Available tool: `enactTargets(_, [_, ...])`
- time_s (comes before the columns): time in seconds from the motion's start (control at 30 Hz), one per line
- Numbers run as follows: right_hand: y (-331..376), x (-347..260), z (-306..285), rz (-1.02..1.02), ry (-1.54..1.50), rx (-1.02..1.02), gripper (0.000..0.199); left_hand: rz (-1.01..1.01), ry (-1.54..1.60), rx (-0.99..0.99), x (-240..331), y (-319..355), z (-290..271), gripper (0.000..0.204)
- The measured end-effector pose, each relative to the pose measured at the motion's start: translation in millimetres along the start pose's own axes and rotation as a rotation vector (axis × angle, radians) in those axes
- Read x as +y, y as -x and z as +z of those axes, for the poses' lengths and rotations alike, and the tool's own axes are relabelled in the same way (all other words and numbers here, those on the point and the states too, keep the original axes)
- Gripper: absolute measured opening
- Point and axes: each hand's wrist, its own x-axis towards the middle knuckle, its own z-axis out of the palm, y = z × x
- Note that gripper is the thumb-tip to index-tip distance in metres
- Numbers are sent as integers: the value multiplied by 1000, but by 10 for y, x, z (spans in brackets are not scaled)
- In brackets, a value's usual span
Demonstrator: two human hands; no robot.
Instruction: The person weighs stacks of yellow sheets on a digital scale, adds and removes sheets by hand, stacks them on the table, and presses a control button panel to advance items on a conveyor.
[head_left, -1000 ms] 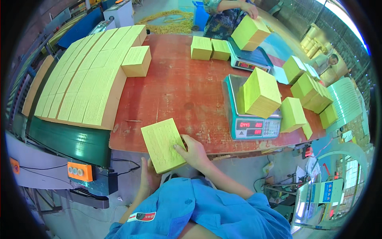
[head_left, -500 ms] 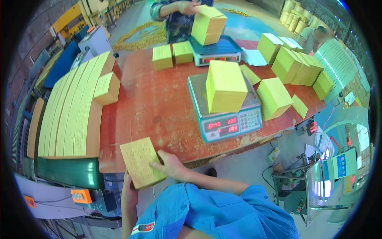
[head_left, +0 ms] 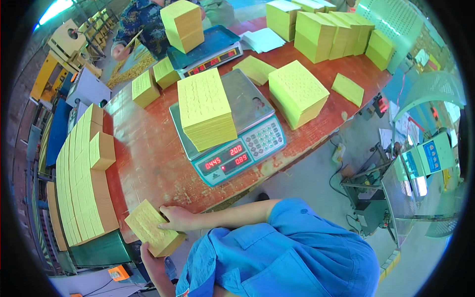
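A thick stack of yellow, rough-textured paper sheets (head_left: pixel 152 223) is held between my two hands at the table's near left edge. My left hand (head_left: pixel 148 255) grips its near side from below, fingers partly hidden. On the right side of the stack, my right hand (head_left: pixel 177 218) is closed with the thumb over the top sheet. Beyond them, a digital scale (head_left: pixel 262 141) with a lit red display carries another tall yellow paper stack (head_left: pixel 205 101). To the scale's right stands a further yellow stack (head_left: pixel 299 94).
Long rows of yellow stacks (head_left: pixel 81 183) line the left side of the red table (head_left: pixel 133 168). A co-worker (head_left: pixel 148 22) stands at the far side beside a second scale (head_left: pixel 205 49) bearing a stack. More stacks (head_left: pixel 331 37) and loose sheets (head_left: pixel 348 89) lie at right.
My view has turned, shifting the table's contents. The stack in my hands now shows more of its side. The co-worker's hand has left the far stack's top; a hand now holds a thin yellow piece.
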Motion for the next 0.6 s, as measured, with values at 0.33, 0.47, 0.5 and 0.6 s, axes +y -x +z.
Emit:
enactTargets(0.33, [-48,83,54,20,-50,-75,53,106,78,-12,-345,-152,-301,55])
enactTargets(0.47, [213,-122,-463,-11,-77,4,54,50,378,-84,-253,-207,-93,57])
enactTargets(0.5, [289,-237,-607,-52,-28,34,54,140,413,-164,-95,-103,38,57])
enactTargets(0.6, [422,-598,-1275,66,33,99,47,355,252,-319,429,-224,559,59])
